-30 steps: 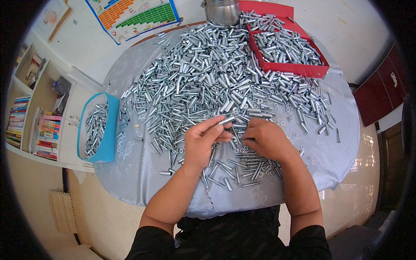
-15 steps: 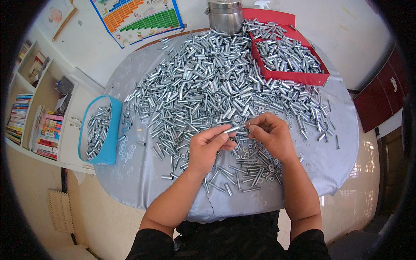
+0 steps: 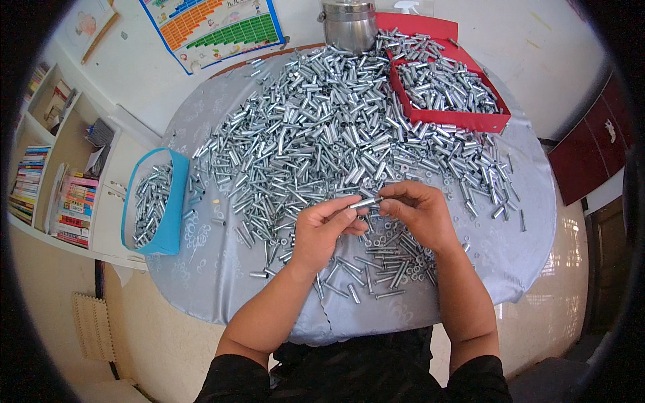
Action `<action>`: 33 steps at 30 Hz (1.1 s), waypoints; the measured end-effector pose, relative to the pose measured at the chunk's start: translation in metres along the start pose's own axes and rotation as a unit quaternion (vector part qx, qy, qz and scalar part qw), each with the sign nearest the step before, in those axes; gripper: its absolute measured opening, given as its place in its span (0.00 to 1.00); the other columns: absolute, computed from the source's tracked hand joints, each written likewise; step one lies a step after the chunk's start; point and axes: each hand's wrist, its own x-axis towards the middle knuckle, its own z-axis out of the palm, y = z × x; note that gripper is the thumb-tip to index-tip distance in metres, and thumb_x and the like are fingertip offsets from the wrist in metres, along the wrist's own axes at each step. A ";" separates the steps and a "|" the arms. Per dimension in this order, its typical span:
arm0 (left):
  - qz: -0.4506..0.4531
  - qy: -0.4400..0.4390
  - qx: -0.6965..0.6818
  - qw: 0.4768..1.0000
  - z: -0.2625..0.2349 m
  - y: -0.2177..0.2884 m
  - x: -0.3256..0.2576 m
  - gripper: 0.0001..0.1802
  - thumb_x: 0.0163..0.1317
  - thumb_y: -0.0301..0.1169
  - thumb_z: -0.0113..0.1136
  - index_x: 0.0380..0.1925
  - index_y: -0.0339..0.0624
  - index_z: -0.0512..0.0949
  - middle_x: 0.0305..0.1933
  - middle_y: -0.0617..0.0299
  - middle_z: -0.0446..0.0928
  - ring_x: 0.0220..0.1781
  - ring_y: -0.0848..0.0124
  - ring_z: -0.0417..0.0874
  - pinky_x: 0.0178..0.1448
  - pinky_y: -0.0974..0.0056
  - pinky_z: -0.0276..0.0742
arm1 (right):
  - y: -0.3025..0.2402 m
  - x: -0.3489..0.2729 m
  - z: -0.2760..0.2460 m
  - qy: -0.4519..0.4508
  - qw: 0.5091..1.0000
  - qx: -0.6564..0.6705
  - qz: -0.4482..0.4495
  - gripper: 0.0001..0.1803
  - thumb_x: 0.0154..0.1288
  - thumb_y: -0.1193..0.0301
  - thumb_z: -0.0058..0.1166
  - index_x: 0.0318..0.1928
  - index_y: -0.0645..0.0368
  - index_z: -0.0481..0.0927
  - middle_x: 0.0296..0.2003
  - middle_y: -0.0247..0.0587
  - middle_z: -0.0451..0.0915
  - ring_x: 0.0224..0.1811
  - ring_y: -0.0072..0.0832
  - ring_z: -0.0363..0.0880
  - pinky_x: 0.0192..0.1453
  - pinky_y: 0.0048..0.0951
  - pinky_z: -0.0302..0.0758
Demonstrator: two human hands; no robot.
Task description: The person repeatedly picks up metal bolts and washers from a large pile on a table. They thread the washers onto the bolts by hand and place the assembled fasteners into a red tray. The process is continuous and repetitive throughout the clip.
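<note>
Between thumb and fingers, my left hand (image 3: 317, 232) is closed on a shiny metal sleeve (image 3: 363, 203), held nearly level above the table. At the sleeve's right end, my right hand (image 3: 422, 213) is closed in a pinch; its fingertips hide what lies in them. Just below both hands, several long bolts (image 3: 390, 294) and small washers (image 3: 420, 259) lie loose on the cloth. Beyond the hands spreads a large heap of silvery metal sleeves and bolts (image 3: 302, 127).
A blue fabric bin (image 3: 176, 205) holding metal parts stands at the left of the table, on a grey tablecloth (image 3: 201, 289). At the back right sits a red box (image 3: 457, 121) full of parts, and a steel pot (image 3: 349, 27) stands at the back.
My right fingertips have moved slightly left, closer to the sleeve's end. The left hand keeps its grip on the sleeve, nearly still.
</note>
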 end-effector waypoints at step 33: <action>0.006 0.017 0.000 1.000 0.001 -0.001 0.001 0.15 0.67 0.23 0.53 0.52 0.30 0.77 0.44 0.46 0.83 0.36 0.66 0.86 0.42 0.64 0.85 | 0.003 -0.008 -0.017 -0.148 0.852 -0.490 -0.110 0.08 0.56 0.69 0.57 0.38 0.50 0.84 0.33 0.40 0.76 0.37 0.41 0.80 0.40 0.43 0.76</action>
